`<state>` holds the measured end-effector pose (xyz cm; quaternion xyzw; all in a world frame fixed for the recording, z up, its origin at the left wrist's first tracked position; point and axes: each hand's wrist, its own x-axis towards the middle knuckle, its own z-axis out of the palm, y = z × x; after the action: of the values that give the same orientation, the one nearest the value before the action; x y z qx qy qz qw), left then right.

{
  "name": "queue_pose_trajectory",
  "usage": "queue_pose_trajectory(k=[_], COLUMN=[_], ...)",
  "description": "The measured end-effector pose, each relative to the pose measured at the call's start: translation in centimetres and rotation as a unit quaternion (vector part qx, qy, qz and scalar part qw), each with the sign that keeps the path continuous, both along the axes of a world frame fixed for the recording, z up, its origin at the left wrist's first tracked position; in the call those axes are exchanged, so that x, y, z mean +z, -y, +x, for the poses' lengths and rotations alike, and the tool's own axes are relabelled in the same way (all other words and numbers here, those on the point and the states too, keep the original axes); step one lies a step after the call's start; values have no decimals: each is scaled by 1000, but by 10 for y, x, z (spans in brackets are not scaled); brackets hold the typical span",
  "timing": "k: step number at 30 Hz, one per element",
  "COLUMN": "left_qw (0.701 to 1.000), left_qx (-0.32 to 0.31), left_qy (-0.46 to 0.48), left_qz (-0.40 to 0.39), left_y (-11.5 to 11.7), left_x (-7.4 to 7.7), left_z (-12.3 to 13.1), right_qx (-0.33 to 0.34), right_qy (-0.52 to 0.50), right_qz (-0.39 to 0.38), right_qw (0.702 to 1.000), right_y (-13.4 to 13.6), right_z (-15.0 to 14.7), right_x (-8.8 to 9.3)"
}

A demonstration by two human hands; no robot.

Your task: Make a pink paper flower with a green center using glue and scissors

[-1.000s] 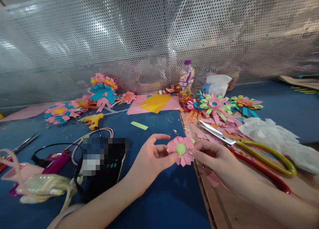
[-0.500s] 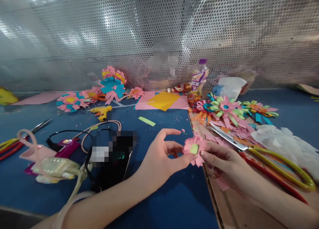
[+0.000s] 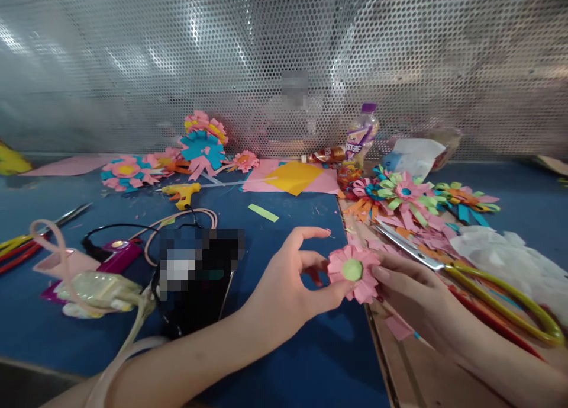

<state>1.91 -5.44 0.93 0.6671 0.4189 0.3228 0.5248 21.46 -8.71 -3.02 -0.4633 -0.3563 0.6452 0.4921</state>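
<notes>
A small pink paper flower with a round light green centre is held up between both hands, its face toward me. My left hand pinches its left and lower petals with thumb and a finger, while the index finger stretches out above. At the flower's right edge, my right hand grips the petals between thumb and fingers; part of those fingers is hidden behind it. Just right of that hand lie large scissors with yellow and red handles, on top of pink paper scraps.
A yellow glue gun and finished paper flowers lie at the back left. Other flowers, a bottle and white tissue are at the right. A black phone and cables lie left. A perforated metal screen stands behind.
The flower has turned to face me more fully, so its green centre shows whole. My left thumb has slid from the centre to the lower petals. The view has shifted slightly.
</notes>
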Motion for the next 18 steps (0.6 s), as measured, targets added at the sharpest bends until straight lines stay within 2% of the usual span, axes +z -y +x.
queue_pose_trajectory(k=[9,18], left_qw=[999,996], left_qx=[-40,-77], left_qy=[-18,-14], left_qz=[6,-31], left_y=[-1,-2], left_x=[2,9], left_z=[1,3], right_qx=[23,18], right_qy=[12,9], right_qz=[34,78], right_qw=[999,997], right_y=[0,-1], right_z=[1,-9], right_x=[-4,10])
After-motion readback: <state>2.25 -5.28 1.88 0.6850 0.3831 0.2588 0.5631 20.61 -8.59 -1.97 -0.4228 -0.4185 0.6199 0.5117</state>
